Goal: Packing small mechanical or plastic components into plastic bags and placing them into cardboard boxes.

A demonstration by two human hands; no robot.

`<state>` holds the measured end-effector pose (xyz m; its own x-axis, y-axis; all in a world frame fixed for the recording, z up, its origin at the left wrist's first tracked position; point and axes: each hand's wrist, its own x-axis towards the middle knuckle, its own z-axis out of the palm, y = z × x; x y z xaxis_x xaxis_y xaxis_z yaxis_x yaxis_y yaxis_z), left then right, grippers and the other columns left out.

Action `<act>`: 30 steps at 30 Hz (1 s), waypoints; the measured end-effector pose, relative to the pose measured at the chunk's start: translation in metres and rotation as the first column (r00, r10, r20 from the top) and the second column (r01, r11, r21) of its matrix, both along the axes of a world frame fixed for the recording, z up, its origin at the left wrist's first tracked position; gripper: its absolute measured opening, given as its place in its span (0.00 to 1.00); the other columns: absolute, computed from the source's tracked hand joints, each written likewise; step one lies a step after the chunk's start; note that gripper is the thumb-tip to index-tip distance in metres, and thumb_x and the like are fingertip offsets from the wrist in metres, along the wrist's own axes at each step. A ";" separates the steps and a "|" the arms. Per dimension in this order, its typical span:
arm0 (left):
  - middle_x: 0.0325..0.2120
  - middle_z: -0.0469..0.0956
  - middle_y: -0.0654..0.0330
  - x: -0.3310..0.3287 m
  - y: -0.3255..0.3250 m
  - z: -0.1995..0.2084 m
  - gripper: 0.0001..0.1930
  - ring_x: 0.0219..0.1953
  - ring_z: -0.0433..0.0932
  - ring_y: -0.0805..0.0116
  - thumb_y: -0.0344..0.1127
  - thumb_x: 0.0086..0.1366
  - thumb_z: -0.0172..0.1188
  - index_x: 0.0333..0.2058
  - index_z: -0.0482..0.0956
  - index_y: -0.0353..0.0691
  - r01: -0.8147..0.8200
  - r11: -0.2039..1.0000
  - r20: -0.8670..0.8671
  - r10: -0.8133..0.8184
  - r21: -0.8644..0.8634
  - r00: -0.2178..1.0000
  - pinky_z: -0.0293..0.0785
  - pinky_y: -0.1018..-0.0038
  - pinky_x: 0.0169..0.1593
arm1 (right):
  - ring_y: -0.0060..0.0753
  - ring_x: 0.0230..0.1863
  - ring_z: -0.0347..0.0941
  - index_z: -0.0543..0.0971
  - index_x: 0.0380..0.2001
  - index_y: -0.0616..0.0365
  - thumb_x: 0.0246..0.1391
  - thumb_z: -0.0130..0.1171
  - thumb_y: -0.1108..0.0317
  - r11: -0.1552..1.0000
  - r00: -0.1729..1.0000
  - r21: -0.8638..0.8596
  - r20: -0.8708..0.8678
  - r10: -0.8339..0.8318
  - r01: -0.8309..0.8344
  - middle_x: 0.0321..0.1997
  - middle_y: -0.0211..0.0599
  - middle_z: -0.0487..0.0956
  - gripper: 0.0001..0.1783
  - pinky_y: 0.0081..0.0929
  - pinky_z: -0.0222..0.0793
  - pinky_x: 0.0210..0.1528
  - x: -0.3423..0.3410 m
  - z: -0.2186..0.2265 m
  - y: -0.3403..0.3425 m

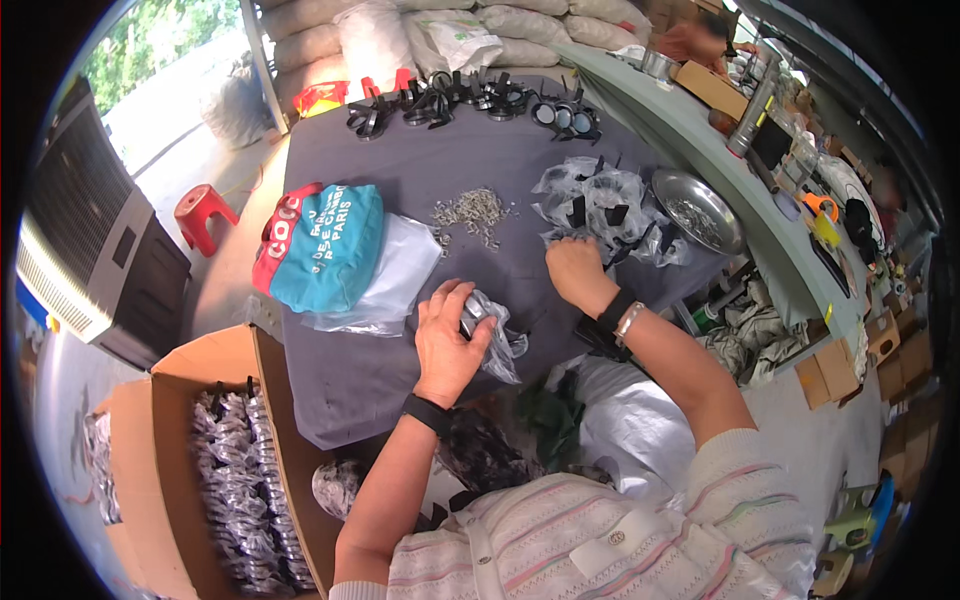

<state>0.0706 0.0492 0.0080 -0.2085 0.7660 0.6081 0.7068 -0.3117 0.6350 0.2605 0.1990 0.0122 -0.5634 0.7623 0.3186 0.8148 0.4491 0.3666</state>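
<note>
A person's left hand (450,340) is clamped on a plastic-wrapped piece (509,338) at the near side of a gray-covered desk (370,170), seen from my remote post. The piece looks rounded and metallic gray where it shows between thumb and fingers; its clear wrapping, crumpled and glossy, spills out to the right and toward the person. I cannot make out its full shape beneath the palm.

The right hand (580,272), its fingers drawn together and pointing down, is at the near edge of a pile of bagged parts (605,195), where black tabs poke through cloudy, wrinkled film. Whether those fingertips pinch anything, I cannot tell.

Just right of the pile I see a round steel dish (728,205) with small bits in it. Between the pile and a teal-and-red pouch (330,250) lies a scatter of small metallic pieces (472,212). Black ring-shaped parts (430,105) line the far edge, and an open cardboard box (145,480) holds rows of wrapped items at lower left.
</note>
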 end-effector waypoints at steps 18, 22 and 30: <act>0.46 0.71 0.49 0.009 0.003 0.004 0.26 0.44 0.70 0.50 0.40 0.46 0.68 0.48 0.77 0.48 -0.124 0.989 -0.076 0.117 -0.081 0.990 0.70 0.62 0.46 | 0.48 0.36 0.76 0.80 0.28 0.59 0.48 0.52 0.70 0.993 0.994 -0.047 -0.028 -0.107 0.105 0.32 0.42 0.80 0.08 0.47 0.61 0.47 -0.037 0.008 0.074; 0.46 0.71 0.48 0.009 0.005 0.000 0.27 0.44 0.70 0.49 0.42 0.47 0.69 0.48 0.76 0.48 -0.124 0.989 -0.079 0.118 -0.076 0.990 0.70 0.61 0.47 | 0.46 0.37 0.76 0.77 0.29 0.59 0.49 0.52 0.69 0.998 0.993 -0.012 -0.099 0.067 -0.068 0.30 0.41 0.79 0.07 0.49 0.61 0.43 -0.021 0.017 0.055; 0.44 0.72 0.46 0.006 0.009 0.005 0.31 0.44 0.70 0.47 0.47 0.42 0.72 0.48 0.76 0.46 -0.165 0.985 -0.101 0.159 -0.049 0.982 0.71 0.60 0.45 | 0.32 0.24 0.67 0.69 0.25 0.64 0.51 0.55 0.70 0.467 0.626 -0.556 -0.780 -0.007 -0.688 0.21 0.41 0.71 0.09 0.32 0.63 0.29 -0.028 0.030 -0.028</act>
